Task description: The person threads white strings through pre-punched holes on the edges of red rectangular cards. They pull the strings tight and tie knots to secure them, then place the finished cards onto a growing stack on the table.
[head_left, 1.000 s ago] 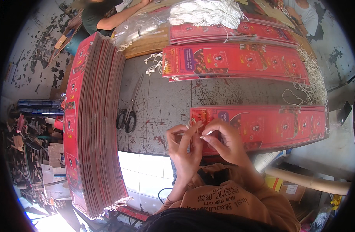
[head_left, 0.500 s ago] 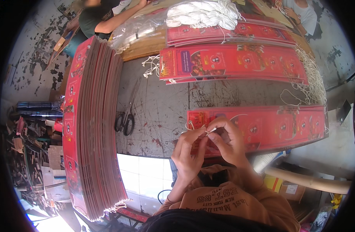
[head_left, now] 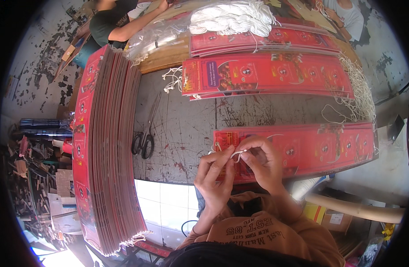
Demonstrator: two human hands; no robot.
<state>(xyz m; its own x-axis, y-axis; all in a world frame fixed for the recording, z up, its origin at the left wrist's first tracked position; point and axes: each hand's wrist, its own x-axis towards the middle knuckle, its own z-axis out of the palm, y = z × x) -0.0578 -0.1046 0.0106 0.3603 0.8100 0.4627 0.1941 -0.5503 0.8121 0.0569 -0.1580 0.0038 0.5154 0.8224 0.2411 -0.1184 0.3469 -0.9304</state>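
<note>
Close to the table's front edge lies a long red printed banner (head_left: 302, 147), its left end near my hands. White string (head_left: 238, 154) runs between my fingertips in a small loop. My left hand (head_left: 214, 178) pinches one part of it with thumb and forefinger. My right hand (head_left: 262, 164) is closed on another part, fingertips curled just to the right. A bit of the string also shows at the banner's upper left corner (head_left: 218, 146). My palms hide part of the banner's left end.
At the left stands a tall stack of red banners (head_left: 113, 147), with black-handled scissors (head_left: 144, 141) beside it. Farther back lie more red banners (head_left: 275, 73), a bundle of white string (head_left: 231, 18) and loose strings (head_left: 358, 89). Two other people (head_left: 107, 24) work beyond the table.
The fingertips have drawn slightly apart, and a curved piece of string now shows between them. The view has shifted a little.
</note>
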